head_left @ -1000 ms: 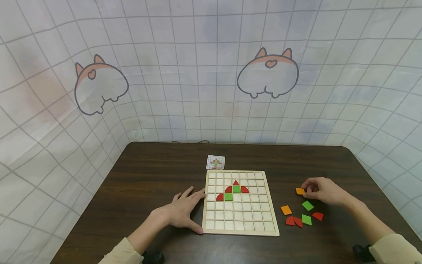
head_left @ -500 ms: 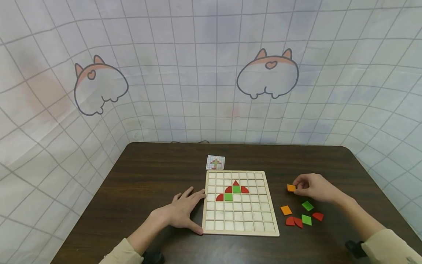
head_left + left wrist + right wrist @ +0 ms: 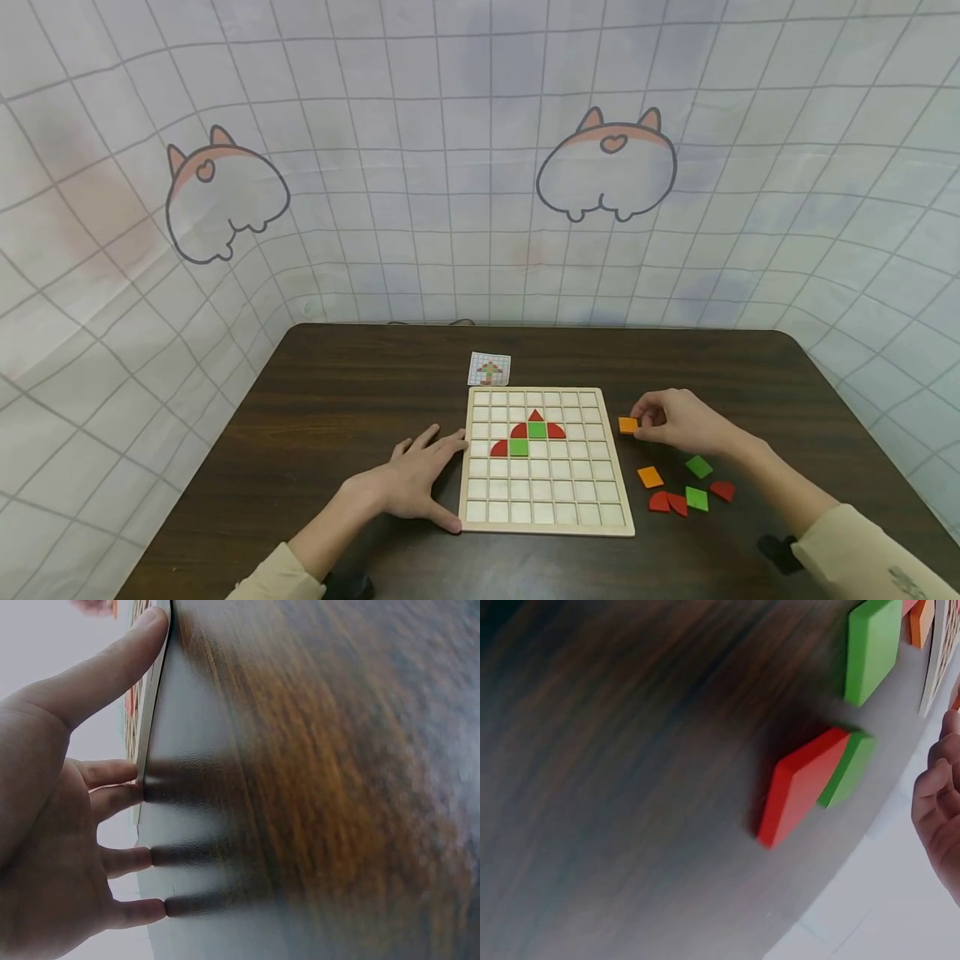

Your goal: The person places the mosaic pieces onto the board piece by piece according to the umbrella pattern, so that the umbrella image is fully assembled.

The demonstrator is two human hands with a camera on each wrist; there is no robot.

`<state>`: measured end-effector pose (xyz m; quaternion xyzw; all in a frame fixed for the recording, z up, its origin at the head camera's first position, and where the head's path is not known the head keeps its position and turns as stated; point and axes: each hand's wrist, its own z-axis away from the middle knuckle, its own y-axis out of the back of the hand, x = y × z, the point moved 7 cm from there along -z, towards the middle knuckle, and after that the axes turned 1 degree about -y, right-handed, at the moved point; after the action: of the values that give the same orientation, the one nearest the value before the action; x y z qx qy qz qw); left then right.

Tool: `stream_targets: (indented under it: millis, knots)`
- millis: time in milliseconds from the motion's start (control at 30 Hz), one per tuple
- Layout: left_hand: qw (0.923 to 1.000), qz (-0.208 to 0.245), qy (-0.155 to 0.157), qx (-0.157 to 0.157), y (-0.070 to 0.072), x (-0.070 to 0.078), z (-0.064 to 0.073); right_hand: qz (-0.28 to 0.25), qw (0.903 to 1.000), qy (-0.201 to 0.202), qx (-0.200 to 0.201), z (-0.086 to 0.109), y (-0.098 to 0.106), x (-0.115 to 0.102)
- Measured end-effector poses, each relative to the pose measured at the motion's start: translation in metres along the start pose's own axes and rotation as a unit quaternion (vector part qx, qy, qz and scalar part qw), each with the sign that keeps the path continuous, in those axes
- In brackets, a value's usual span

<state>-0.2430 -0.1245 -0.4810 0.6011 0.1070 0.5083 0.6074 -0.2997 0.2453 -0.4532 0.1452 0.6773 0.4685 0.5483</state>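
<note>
My right hand (image 3: 678,421) pinches an orange square tile (image 3: 627,426) between thumb and fingers, just off the right edge of a pale wooden grid board (image 3: 555,529). Red and green tiles sit in the board's upper cells: a red triangle (image 3: 536,415), green squares (image 3: 537,430) and red quarter-circles (image 3: 498,448). My left hand (image 3: 415,479) lies spread at the board's left side, thumb and fingertips at its edge. In the left wrist view the thumb (image 3: 112,671) reaches the board's rim, and the fingers stand straight against the tabletop.
Loose tiles lie right of the board: an orange square (image 3: 650,477), green squares (image 3: 697,499) and several red quarter-circles (image 3: 723,491). A small printed card (image 3: 490,369) with a tile pattern lies behind the board. The dark wooden table (image 3: 360,367) meets a white gridded curtain (image 3: 480,208).
My right hand has carried the orange square tile leftward, from beyond the loose tiles to near the board's right edge. The left hand has stayed in place.
</note>
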Motion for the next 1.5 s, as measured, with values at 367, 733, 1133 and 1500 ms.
stream_targets:
  millis: [367, 733, 1133, 1500]
  knots:
    - [1.0, -0.001, -0.001, 0.001, 0.0, 0.001, 0.0, 0.001, 0.9993, 0.036, -0.008, -0.018, -0.015, -0.027]
    - [1.0, -0.001, -0.004, 0.003, 0.0, 0.002, 0.0, 0.006, 0.9969, 0.076, -0.019, -0.033, -0.037, -0.056]
    - [0.9999, -0.005, -0.009, 0.007, 0.001, 0.004, 0.002, 0.01, 0.9932, 0.112, -0.029, -0.042, -0.059, -0.079]
    - [0.9999, -0.006, -0.012, 0.009, 0.001, 0.003, 0.002, 0.041, 0.9927, 0.109, -0.031, -0.052, -0.073, -0.089]
